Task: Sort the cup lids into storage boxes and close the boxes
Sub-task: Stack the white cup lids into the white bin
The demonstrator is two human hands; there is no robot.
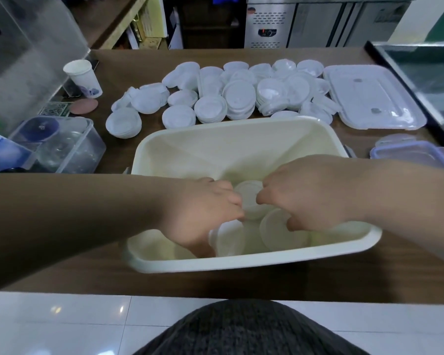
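Both hands are down inside the cream box (244,139) at the centre of the frame, working on lids already in it. The left hand (203,211) and the right hand (310,193) close in from either side on a small stack of lids (250,198) between them, fingertips curled against its rim — a two-sided pinch, though how firmly they grip I cannot tell. Two more stacks lean just below, one under the left hand (228,239), one under the right (280,234).

The unsorted lids (231,93) lie in a wide heap beyond the box's far rim, towards the top of the frame, running left to right. Both hands must reach forward over the rim; neither looks clearly nearer. The box's flat cover (372,96) waits at upper right, on the right hand's side.
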